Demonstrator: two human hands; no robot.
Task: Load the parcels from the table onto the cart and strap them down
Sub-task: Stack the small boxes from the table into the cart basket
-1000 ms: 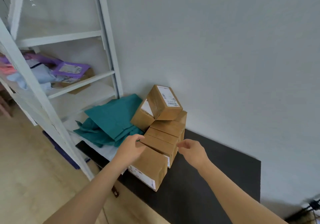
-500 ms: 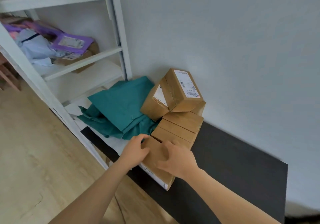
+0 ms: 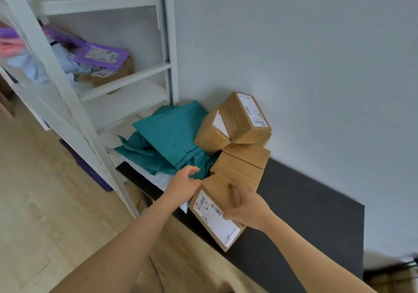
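- Brown cardboard: the nearest parcel (image 3: pixel 214 211) is at the front edge of the black table (image 3: pixel 305 213), with its white label face turned toward the camera. Whether it rests flat or is tipped up cannot be told.
- The right hand (image 3: pixel 248 209) grips it, with fingers curled over the top face and the thumb on the label side. The hand hides the parcel's right end.
- The left hand (image 3: pixel 183 186) is against the parcel's left end with its fingers bent. Whether they hold the box or only touch it is unclear.
- Behind it, more cardboard boxes (image 3: pixel 243 157) are stacked against the wall, with two labelled boxes (image 3: pixel 244 120) tilted on top. The label print is too small to read.
- Teal mailer bags (image 3: pixel 167 138) lie just beside the stack, their near end covered by the left hand.
- A white shelf (image 3: pixel 126 82) holds a purple mailer (image 3: pixel 99 57). The things further left are blurred and cut off by the frame.
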